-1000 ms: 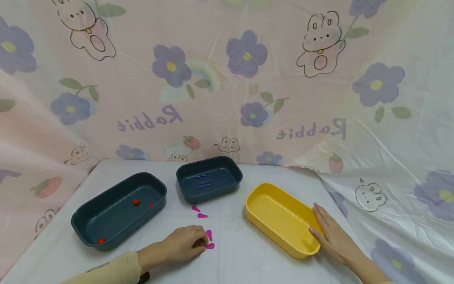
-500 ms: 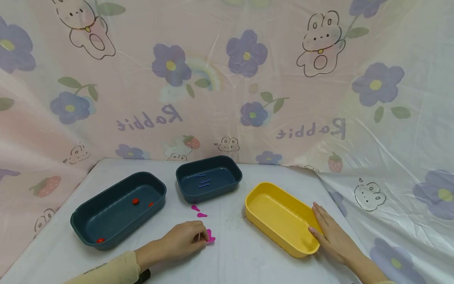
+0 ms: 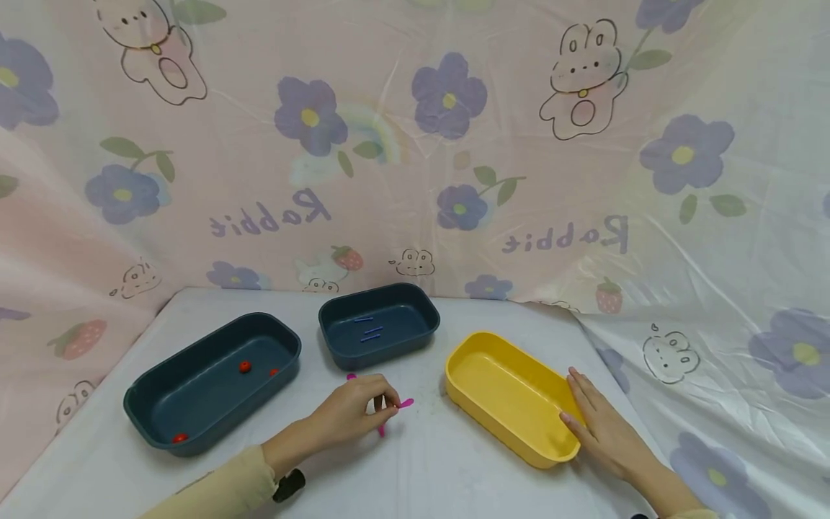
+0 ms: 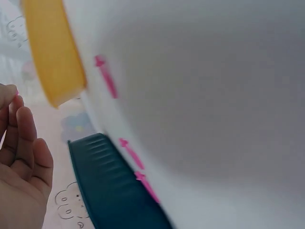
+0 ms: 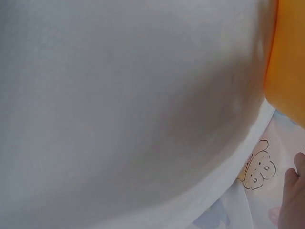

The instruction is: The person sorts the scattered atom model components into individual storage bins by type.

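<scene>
In the head view, my left hand (image 3: pixel 353 411) is over the table's middle, thumb and fingertips pinching a small pink teardrop-shaped piece (image 3: pixel 406 403). A trace of pink shows at those fingertips in the left wrist view. That view also has three similar pink pieces (image 4: pixel 107 78) lying on the white cloth; in the head view the hand partly hides them. My right hand (image 3: pixel 606 429) rests against the right side of the yellow bin (image 3: pixel 493 430), fingers straight along the outside and thumb at the rim. Nothing lies in the yellow bin.
A dark teal bin (image 3: pixel 240 407) with three red beads (image 3: pixel 244 366) stands on the left. At the back, a smaller dark blue bin (image 3: pixel 382 353) contains three thin blue sticks (image 3: pixel 372 330). Behind the table hangs a patterned curtain (image 3: pixel 389 173).
My left hand has picked up a pink piece from the near end of the row and moved up and slightly right with it. The right hand stays at the yellow bin.
</scene>
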`<state>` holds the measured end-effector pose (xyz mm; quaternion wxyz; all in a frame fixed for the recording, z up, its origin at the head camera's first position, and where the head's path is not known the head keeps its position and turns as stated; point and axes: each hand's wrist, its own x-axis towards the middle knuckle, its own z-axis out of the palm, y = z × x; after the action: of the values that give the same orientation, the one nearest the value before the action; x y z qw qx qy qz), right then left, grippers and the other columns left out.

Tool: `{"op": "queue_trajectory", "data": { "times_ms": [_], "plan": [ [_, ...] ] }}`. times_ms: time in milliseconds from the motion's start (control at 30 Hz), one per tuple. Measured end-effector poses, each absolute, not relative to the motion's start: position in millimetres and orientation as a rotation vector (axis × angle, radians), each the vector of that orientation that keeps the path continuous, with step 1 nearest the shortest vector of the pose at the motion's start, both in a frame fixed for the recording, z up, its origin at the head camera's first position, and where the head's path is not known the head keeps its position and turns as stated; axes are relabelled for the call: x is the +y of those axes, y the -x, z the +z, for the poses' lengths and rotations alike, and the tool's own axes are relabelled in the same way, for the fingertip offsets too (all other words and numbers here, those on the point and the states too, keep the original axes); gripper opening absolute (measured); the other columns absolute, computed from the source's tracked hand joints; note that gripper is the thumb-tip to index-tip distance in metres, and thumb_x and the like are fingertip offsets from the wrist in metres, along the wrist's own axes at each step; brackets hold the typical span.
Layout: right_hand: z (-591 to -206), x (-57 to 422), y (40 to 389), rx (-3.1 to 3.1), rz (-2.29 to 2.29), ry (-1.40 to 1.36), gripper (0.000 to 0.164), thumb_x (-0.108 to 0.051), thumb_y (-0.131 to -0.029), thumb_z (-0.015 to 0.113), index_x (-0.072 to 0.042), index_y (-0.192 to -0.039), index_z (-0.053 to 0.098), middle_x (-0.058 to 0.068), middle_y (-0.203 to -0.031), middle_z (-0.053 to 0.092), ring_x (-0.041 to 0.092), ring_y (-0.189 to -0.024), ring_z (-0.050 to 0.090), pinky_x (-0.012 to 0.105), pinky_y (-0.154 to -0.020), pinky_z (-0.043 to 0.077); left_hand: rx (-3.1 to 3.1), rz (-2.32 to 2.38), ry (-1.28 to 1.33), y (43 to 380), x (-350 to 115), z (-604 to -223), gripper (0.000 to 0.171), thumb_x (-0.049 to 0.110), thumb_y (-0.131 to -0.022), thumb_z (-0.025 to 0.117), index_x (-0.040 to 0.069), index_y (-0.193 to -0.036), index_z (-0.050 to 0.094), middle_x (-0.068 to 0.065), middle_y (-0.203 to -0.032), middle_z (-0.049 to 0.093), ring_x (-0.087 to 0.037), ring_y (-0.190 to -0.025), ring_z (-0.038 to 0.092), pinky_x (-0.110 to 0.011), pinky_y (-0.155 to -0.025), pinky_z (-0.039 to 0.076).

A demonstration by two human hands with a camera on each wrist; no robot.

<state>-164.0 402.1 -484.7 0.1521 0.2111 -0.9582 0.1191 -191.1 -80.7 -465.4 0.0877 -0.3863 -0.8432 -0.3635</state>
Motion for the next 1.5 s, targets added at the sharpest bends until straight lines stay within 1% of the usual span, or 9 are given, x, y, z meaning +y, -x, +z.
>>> {"op": "queue_trajectory", "data": {
  "times_ms": [167,400,500,767,900,1033,1167,1300,1500],
  "plan": [
    [-485,402,164,-2.765,0.36,-0.596,0.071,-0.032,-0.107,0.057,0.008,-0.16,0.029,0.02,-0.17,0.024,0.03,-0.159,0.018,0.007,-0.116,-0.006,-2.434,-1.141,1.136,200,-67,-455,0.013,0.009,-0.092,0.08,0.017,-0.1,0.072,0.012,-0.092,0.068,-0.004,-0.082,0.061,-0.025,-0.066,0.055],
    [-486,403,165,-2.778,0.358,-0.581,0.072,-0.032,-0.107,0.056,0.006,-0.161,0.027,0.021,-0.17,0.024,0.042,-0.154,0.027,0.006,-0.115,-0.007,-2.431,-1.17,1.117,213,-45,-440,0.012,0.011,-0.094,0.079,0.016,-0.103,0.073,0.01,-0.094,0.067,-0.008,-0.085,0.062,-0.026,-0.069,0.056],
    [-487,403,165,-2.775,0.347,-0.583,0.072,-0.032,-0.107,0.057,0.006,-0.161,0.027,0.022,-0.169,0.026,0.044,-0.152,0.029,0.006,-0.115,-0.007,-2.429,-1.176,1.122,219,-33,-436,0.011,0.011,-0.094,0.079,0.016,-0.103,0.074,0.009,-0.093,0.067,-0.009,-0.084,0.062,-0.026,-0.068,0.057],
    [-487,402,167,-2.763,0.349,-0.583,0.071,-0.032,-0.107,0.057,0.008,-0.159,0.03,0.019,-0.17,0.024,0.046,-0.15,0.031,0.006,-0.115,-0.007,-2.452,-1.18,1.184,236,-2,-428,0.009,0.011,-0.096,0.077,0.013,-0.104,0.074,0.007,-0.093,0.067,-0.013,-0.083,0.061,-0.037,-0.074,0.06],
    [-488,402,166,-2.769,0.349,-0.574,0.071,-0.032,-0.107,0.056,0.008,-0.159,0.03,0.018,-0.171,0.023,0.044,-0.152,0.03,0.006,-0.116,-0.007,-2.479,-1.111,1.226,245,14,-427,0.008,0.013,-0.096,0.076,0.013,-0.104,0.074,0.006,-0.094,0.067,-0.013,-0.083,0.061,-0.025,-0.073,0.057],
    [-488,402,166,-2.768,0.357,-0.574,0.071,-0.032,-0.107,0.056,0.007,-0.16,0.029,0.017,-0.171,0.022,0.044,-0.152,0.029,0.007,-0.116,-0.006,-2.568,-1.022,1.246,252,30,-425,0.007,0.018,-0.098,0.075,0.016,-0.104,0.073,0.007,-0.095,0.065,-0.009,-0.083,0.059,-0.015,-0.071,0.05],
    [-488,403,165,-2.769,0.361,-0.575,0.071,-0.032,-0.107,0.056,0.007,-0.16,0.029,0.019,-0.171,0.023,0.046,-0.151,0.03,0.006,-0.115,-0.007,-2.645,-0.88,1.273,261,47,-425,0.008,0.023,-0.099,0.074,0.018,-0.106,0.073,0.009,-0.096,0.064,-0.006,-0.082,0.057,-0.012,-0.069,0.047],
    [-489,403,166,-2.764,0.358,-0.569,0.07,-0.032,-0.107,0.056,0.008,-0.159,0.03,0.02,-0.17,0.025,0.045,-0.151,0.03,0.006,-0.115,-0.007,-2.668,-0.727,1.294,271,63,-428,0.009,0.023,-0.099,0.074,0.019,-0.107,0.073,0.01,-0.096,0.065,-0.006,-0.082,0.058,-0.01,-0.067,0.045],
    [-487,402,166,-2.77,0.369,-0.564,0.071,-0.032,-0.107,0.055,0.004,-0.162,0.027,0.023,-0.168,0.027,0.045,-0.151,0.03,0.007,-0.116,-0.006,-2.705,-0.636,1.268,283,78,-434,0.009,0.024,-0.1,0.073,0.02,-0.108,0.075,0.011,-0.096,0.066,-0.004,-0.08,0.054,-0.012,-0.066,0.043]
  ]
}}
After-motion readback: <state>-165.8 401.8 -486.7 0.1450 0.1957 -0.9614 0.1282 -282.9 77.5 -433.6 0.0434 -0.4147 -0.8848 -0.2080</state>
